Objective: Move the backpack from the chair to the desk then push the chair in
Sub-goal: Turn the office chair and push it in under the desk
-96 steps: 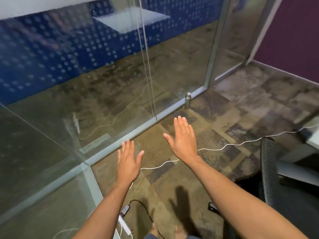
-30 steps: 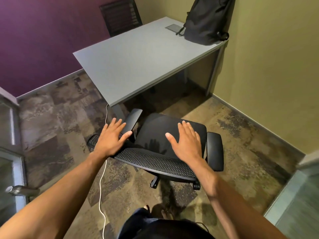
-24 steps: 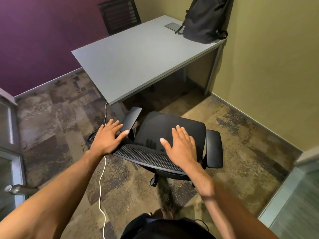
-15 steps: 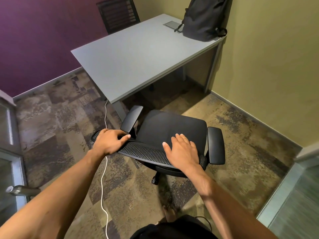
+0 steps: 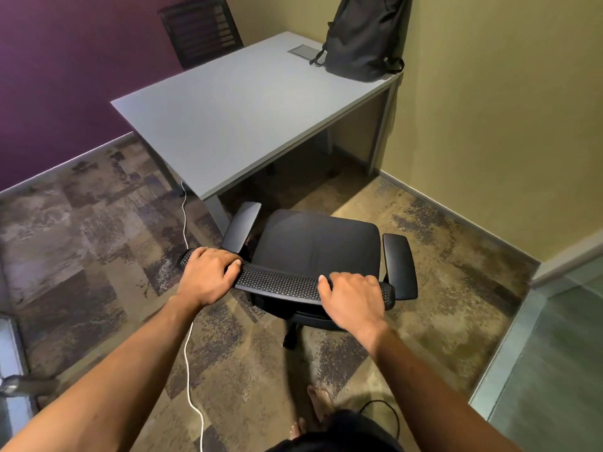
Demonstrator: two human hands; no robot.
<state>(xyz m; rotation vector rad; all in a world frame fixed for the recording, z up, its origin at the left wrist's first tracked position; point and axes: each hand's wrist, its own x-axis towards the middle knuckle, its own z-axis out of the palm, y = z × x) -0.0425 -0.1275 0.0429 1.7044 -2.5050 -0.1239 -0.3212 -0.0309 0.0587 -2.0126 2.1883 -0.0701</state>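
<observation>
A black backpack (image 5: 362,37) stands upright on the far right corner of the grey desk (image 5: 248,112), leaning against the olive wall. The black office chair (image 5: 319,249) stands on the carpet just in front of the desk's near edge, its seat bare and facing the desk. My left hand (image 5: 207,275) grips the left end of the chair's mesh backrest top. My right hand (image 5: 354,296) grips its right end. Both sets of fingers curl over the rim.
A second dark chair (image 5: 199,31) stands behind the desk by the purple wall. A white cable (image 5: 187,337) runs across the carpet left of the chair. A glass partition (image 5: 548,353) is at the right, a door handle (image 5: 13,384) at the far left. My bare feet (image 5: 313,409) are below.
I turned from the glass wall to face the chair and desk. Both open hands came down from above the backrest and closed on its top edge.
</observation>
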